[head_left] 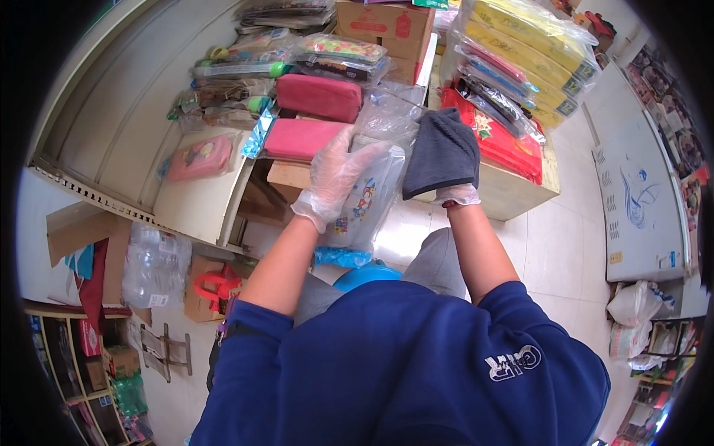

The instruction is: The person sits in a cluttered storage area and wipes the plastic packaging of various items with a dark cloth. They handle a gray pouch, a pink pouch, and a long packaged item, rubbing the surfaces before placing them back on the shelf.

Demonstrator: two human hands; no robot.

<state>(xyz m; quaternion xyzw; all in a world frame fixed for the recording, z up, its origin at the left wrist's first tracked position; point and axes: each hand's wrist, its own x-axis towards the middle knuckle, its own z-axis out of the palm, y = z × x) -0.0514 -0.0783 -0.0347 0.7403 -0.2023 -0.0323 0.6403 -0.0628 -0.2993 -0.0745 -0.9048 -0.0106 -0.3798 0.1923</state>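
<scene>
While our left hand (335, 175) stretches forward, holding one clear bag (363, 204) near the shelf's (186, 199) front edge, one grey cloth (444, 152) covers our right hand (460, 195), whose grip we cannot tell.

Head view, one: fisheye, head-worn, facing steeply down; wearer's blue shirt (394, 357) nearest, left hand (332, 175) and right hand (459, 195) beyond, above centre.

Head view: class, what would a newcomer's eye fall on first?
Probably the dark grey cloth covering the right hand near the centre, beside a bright red package. Left of the cloth, the gloved left hand touches a clear printed packet. Yellow packs stacked at upper right stand out.
</scene>
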